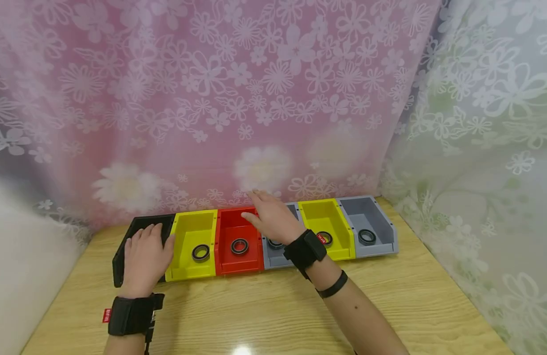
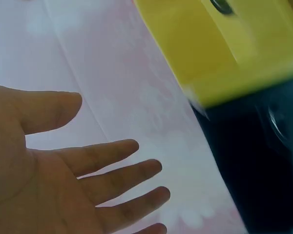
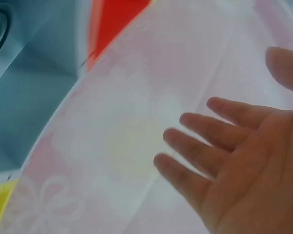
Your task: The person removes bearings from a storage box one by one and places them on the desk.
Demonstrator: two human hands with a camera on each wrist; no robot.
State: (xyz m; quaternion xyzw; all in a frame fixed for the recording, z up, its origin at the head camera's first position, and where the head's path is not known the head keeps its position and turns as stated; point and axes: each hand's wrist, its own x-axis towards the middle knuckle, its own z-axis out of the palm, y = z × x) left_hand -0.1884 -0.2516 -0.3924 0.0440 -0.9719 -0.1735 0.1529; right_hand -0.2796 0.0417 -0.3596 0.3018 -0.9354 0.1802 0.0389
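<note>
My left hand (image 1: 146, 257) is held over the black bin (image 1: 167, 224) at the left end of the row, fingers straight and holding nothing. In the left wrist view a ring-shaped bearing (image 2: 278, 123) shows inside that black bin. My right hand (image 1: 274, 217), also with straight fingers and an empty palm, hovers over the grey bin (image 1: 273, 259) in the middle and partly covers it. Bearings with dark seals lie in the bins: one (image 1: 200, 253) in the left yellow bin (image 1: 191, 273), another (image 1: 239, 246) in the red bin (image 1: 240, 266).
Further right stand a second yellow bin (image 1: 324, 214) and a grey bin (image 1: 359, 207), each with a bearing inside. The bins form a joined row on the wooden table (image 1: 220, 315). A pink flowered curtain (image 1: 256, 98) hangs right behind them.
</note>
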